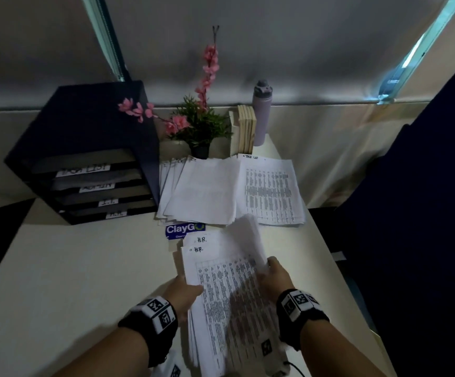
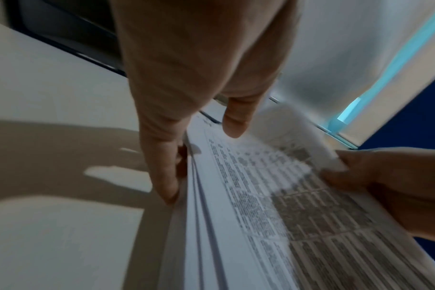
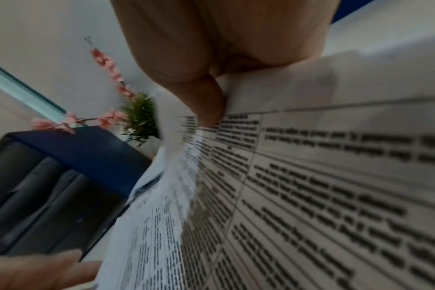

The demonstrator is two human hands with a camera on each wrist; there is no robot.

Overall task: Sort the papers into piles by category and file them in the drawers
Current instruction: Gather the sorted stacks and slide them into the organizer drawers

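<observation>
A thick stack of printed table sheets [image 1: 229,295], its top sheet hand-marked "H.R.", sits between both hands at the near middle of the white desk [image 1: 71,268]. My left hand [image 1: 185,292] holds its left edge, fingers [image 2: 166,176] along the side and thumb over the top. My right hand [image 1: 272,273] pinches the right edge of the upper sheets, which curl upward; its thumb [image 3: 206,109] presses on the print. Further back lie a fanned "I.T." pile [image 1: 202,191] and a "TASK LIST" pile [image 1: 270,191]. The black drawer unit [image 1: 85,148] with labelled drawers stands at the back left.
A potted plant with pink blossoms [image 1: 199,126], a set of wooden boards [image 1: 246,129] and a grey bottle [image 1: 260,112] line the back edge. A blue ClayGo sticker [image 1: 184,231] lies between the piles. A dark blue partition [image 1: 411,213] borders the right side.
</observation>
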